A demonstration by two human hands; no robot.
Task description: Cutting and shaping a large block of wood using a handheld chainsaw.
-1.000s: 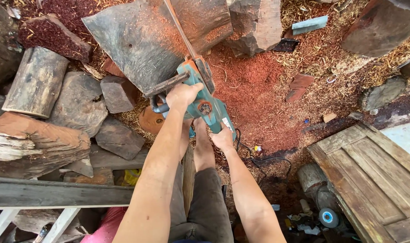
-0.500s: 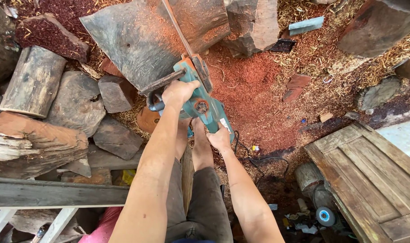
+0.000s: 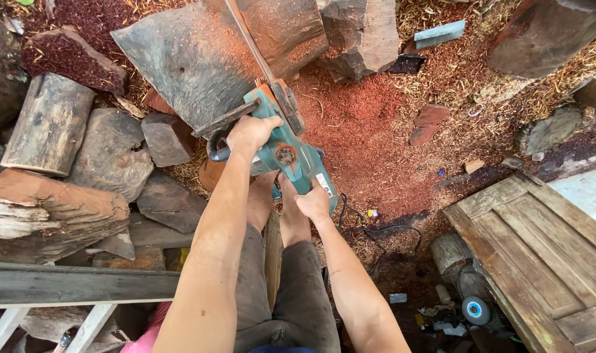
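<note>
Barely shifted, both hands, left hand [image 3: 249,133] and right hand [image 3: 313,202], gripped the chainsaw [image 3: 285,147]; its bar could pinch in the slab [image 3: 187,65] and kick back.

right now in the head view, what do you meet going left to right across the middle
pale log → grey wood chunk → left hand → teal chainsaw → red sawdust → small reddish wood scrap → wooden door panel

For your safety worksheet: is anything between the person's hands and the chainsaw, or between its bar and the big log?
Nothing visible. The left hand grips the chainsaw front handle, the right hand its rear grip, and the bar already sits in the log.
</note>
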